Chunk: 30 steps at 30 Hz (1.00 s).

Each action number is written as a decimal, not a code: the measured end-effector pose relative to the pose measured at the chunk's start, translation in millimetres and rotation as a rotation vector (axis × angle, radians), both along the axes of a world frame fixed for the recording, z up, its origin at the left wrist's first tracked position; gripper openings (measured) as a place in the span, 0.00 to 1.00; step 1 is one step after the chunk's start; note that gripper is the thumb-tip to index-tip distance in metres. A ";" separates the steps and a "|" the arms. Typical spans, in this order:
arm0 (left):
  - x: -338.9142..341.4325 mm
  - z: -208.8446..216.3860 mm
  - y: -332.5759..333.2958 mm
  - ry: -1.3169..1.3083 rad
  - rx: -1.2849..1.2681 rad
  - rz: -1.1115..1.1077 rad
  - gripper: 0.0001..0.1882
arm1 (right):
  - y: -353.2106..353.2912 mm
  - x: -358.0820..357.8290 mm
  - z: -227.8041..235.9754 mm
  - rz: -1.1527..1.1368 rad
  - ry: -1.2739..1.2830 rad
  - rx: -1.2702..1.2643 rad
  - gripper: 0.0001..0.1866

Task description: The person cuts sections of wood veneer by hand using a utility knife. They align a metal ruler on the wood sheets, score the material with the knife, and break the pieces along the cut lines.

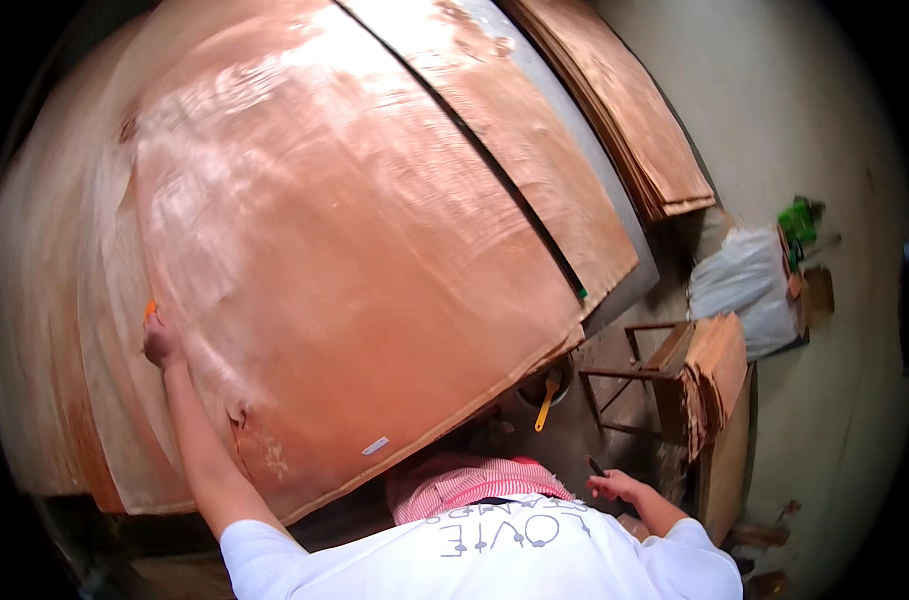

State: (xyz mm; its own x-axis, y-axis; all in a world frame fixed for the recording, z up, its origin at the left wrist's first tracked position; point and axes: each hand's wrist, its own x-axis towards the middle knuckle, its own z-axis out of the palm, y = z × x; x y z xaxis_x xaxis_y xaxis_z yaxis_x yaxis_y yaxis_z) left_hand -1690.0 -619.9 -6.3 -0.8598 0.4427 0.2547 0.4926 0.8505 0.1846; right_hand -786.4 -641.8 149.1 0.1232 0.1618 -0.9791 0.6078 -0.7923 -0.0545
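Head view: my left hand (161, 342) reaches out to the left edge of the top veneer sheet (355, 250), fingers closed on a small orange tool (151, 308) against it. The sheet lies on the stacked veneer covering the counter. My right hand (615, 487) hangs low by the wooden stool (647, 365), fingers curled around a dark thin object (597, 466).

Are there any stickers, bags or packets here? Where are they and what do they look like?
Sticker: small pale rectangle near the lower edge of the big reddish veneer sheet.
Bag: bulging white plastic sack on the floor at the right.
Green packet: small, bright green, crumpled, just above the bag; its exact kind is unclear.
No screens or signs show.
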 end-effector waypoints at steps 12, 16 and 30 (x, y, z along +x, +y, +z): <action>255.0 86.5 48.2 -0.020 0.377 -0.517 0.10 | -35.3 108.0 -57.2 -0.018 0.111 0.082 0.13; 380.1 111.9 63.8 -0.070 0.465 -0.637 0.09 | -35.7 183.6 -97.2 -0.013 0.149 0.127 0.12; 719.2 177.2 145.6 -0.178 0.356 -0.724 0.06 | 10.8 451.5 -153.8 -0.159 0.062 0.398 0.10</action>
